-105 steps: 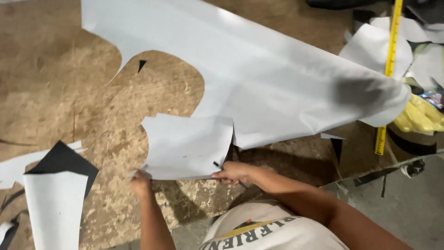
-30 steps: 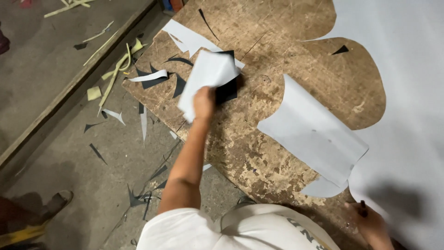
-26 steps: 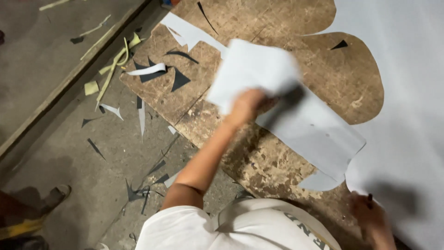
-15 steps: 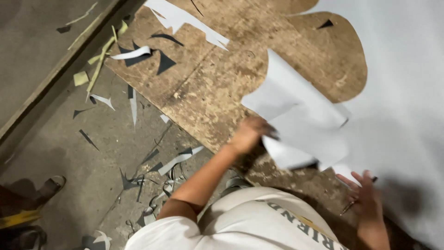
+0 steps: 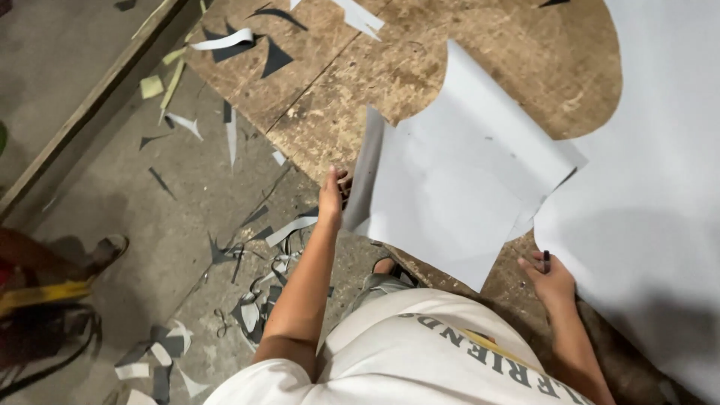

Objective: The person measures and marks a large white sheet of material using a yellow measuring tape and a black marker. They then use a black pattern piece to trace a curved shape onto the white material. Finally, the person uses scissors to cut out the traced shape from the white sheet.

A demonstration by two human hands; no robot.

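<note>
Grey cut sheet (image 5: 450,187): lies on chipboard table (image 5: 330,90)
Left hand (image 5: 332,196): fingers pinch its edge
Right hand (image 5: 553,276): seemingly closed on dark pen (image 5: 546,260)

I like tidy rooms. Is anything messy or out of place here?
Yes. Grey and dark offcuts litter the concrete floor beside the board table. The left hand grips a grey sheet that overhangs the table edge.

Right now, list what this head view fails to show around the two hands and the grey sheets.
- Right hand: small dark tool, mostly hidden by fingers; kind unclear.
- Left hand: grip on the cut grey piece hidden behind its lifted edge.
- Large grey sheet: cut off by right frame edge.
- Floor scraps: too small to identify.
</note>
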